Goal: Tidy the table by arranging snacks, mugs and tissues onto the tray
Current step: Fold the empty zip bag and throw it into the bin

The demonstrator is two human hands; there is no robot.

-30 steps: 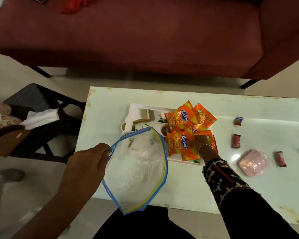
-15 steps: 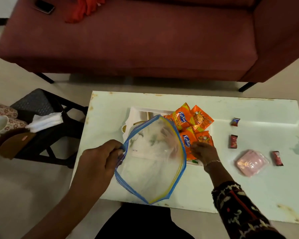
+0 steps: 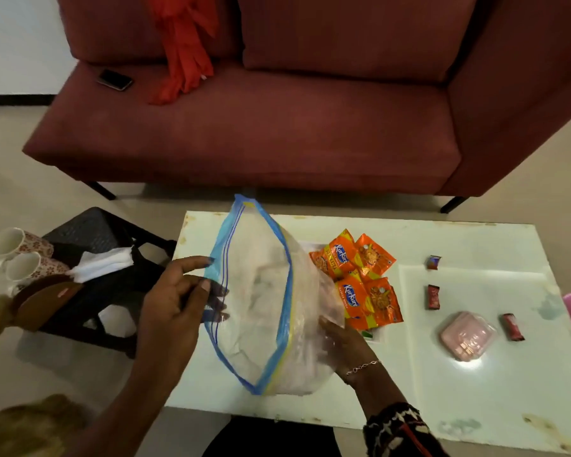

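A large clear zip bag (image 3: 261, 298) with a blue and yellow rim stands open above the white table (image 3: 459, 400). My left hand (image 3: 182, 301) pinches its left rim. My right hand (image 3: 343, 344) presses against the bag's right side, seen partly through the plastic. The bag hides most of the white tray (image 3: 374, 334). Several orange snack packets (image 3: 360, 278) lie on the tray to the right of the bag. Two floral mugs (image 3: 20, 255) and white tissues (image 3: 103, 262) sit on a black stool (image 3: 112, 291) at the left.
Three small red candy wrappers (image 3: 433, 296) and a pink wrapped packet (image 3: 467, 336) lie on the table's right half. A maroon sofa (image 3: 277, 127) stands behind, with a phone (image 3: 114, 79) and red cloth (image 3: 185, 54) on it. A brown pouch (image 3: 47, 300) lies on the stool.
The bag has risen and turned upright with its mouth wide. My right hand left the snack packets and moved onto the bag's right side. My head tilted up.
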